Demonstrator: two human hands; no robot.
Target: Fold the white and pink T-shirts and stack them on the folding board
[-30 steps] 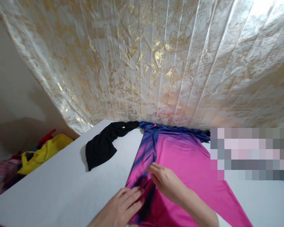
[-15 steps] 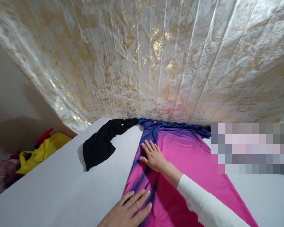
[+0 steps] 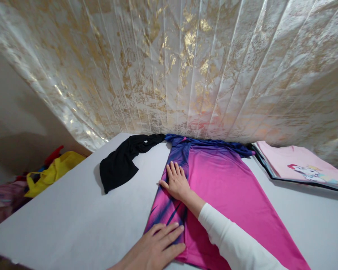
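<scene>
A pink and purple shirt (image 3: 219,191) lies spread on the white table (image 3: 107,225), its dark blue far end bunched against the wall. The shirt's left side is folded over in a long patterned strip. On that strip, halfway up, my right hand (image 3: 176,182) rests flat with the fingers apart. Nearer to me, my left hand (image 3: 159,243) lies palm down over the lower end of the strip, fingers spread. Neither hand grips the cloth. The white sleeve of my right arm crosses the shirt and covers part of it.
Left of the shirt lies a crumpled black garment (image 3: 119,165). A stack of folded clothes, topped by a pink shirt (image 3: 298,157) with a cartoon print, is at the right. Beyond the table's left edge are a yellow bag (image 3: 55,172) and other fabrics. Gold-patterned sheeting (image 3: 169,67) covers the wall behind.
My right hand has shifted slightly left on the folded strip, still flat. My left hand remains near the strip's lower end. The view has tilted a little downward.
</scene>
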